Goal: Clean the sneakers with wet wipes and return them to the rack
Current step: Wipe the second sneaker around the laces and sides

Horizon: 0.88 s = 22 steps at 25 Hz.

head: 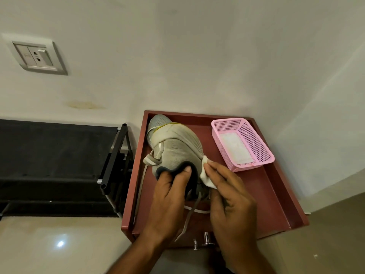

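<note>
A worn grey-white sneaker [175, 147] is held up over the reddish-brown cabinet top [262, 186], heel toward me. My left hand [169, 196] grips its dark collar, thumb inside the opening. My right hand [231, 196] pinches a white wet wipe [205, 175] against the sneaker's right side. Loose laces [189, 214] hang down from it. A second grey sneaker [159, 121] lies behind it at the back left of the cabinet top, mostly hidden. The black shoe rack [59, 155] stands to the left.
A pink perforated basket [262, 155] with white wipes [236, 147] inside sits at the back right of the cabinet top. Two chrome knobs [205, 241] stick out below its front edge. A wall socket [36, 56] is at upper left. Glossy tile floor lies below.
</note>
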Available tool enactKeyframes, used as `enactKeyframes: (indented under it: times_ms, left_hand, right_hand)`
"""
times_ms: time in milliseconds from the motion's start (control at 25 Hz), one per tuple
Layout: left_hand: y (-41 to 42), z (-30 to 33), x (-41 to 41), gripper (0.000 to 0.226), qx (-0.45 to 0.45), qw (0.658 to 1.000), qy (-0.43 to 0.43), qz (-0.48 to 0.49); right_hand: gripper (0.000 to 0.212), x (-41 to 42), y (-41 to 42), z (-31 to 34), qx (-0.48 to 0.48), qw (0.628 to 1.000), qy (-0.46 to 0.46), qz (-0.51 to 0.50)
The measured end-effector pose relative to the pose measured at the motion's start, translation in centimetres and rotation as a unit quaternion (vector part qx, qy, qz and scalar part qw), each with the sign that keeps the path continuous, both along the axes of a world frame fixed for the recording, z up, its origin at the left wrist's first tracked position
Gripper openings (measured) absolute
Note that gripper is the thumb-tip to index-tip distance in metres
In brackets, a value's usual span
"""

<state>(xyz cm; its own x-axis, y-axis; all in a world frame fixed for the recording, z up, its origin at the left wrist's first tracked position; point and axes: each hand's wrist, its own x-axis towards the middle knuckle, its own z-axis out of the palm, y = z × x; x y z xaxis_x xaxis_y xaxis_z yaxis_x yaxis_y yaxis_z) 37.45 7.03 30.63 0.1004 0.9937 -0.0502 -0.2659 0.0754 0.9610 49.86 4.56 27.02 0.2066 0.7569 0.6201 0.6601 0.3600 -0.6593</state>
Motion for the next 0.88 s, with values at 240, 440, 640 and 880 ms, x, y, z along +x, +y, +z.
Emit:
enactKeyframes:
  times_ms: [240,440,640,880]
  left_hand:
    - [-0.3,0.2,0.0,0.019,-0.007,0.999,-0.027,-0.02]
    - [-0.1,-0.4,0.2,0.025,-0.047,0.997,-0.055,0.005]
    - [-0.2,-0.9,0.4,0.042,-0.108,0.989,-0.1,0.019]
    - [-1.7,-0.6,0.5,0.042,-0.182,0.955,-0.234,0.023]
  right_hand:
    - [0.065,2.0,0.1,-0.8,-0.05,0.997,-0.032,-0.045]
    - [0.056,3.3,0.2,-1.3,-0.1,0.99,-0.032,-0.094]
    - [0.046,4.3,0.6,-1.5,-0.101,0.986,-0.039,-0.127]
    - [0.04,5.3,0.9,-1.5,-0.127,0.983,-0.028,-0.133]
